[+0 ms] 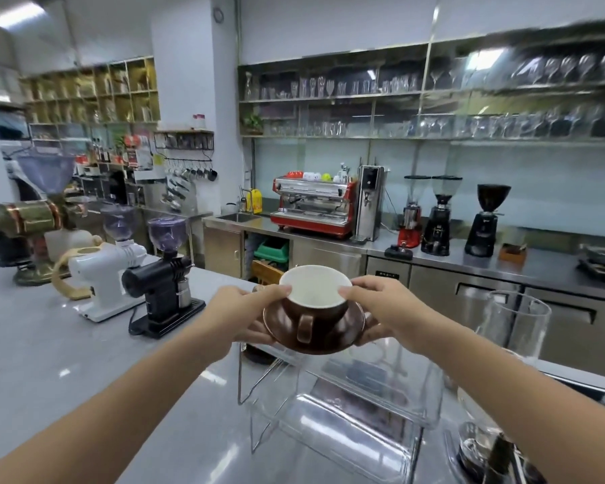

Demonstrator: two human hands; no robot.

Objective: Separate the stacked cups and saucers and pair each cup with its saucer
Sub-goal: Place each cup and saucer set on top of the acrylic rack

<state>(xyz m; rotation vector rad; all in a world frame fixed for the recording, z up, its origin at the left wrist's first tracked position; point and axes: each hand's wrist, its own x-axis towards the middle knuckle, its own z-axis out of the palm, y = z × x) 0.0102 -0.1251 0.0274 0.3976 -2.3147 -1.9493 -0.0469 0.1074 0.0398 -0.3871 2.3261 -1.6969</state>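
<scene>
Step in hand: a paired set is being carried, one brown cup [315, 298] sitting upright on its brown saucer [313, 328], handle facing the person
Left hand [248, 316]: fingers are curling under the saucer's left edge while the thumb is pressing on the cup's rim
Right hand [381, 312]: mirroring it, fingers cupping the saucer from below on the right, thumb resting on the rim
Where the set is: held in the air over a clear acrylic rack [332, 406] standing on the grey counter [84, 361], touching neither
Next move, as I judge it: setting the pair down level on a free spot, easing both thumbs off so the cup is not sliding on the saucer
Other stacks: none showing clearly, so progress is hard to call
Writing: nothing readable; the labels on the black grinder [161, 291] and white grinder [102, 277] are too blurred
</scene>
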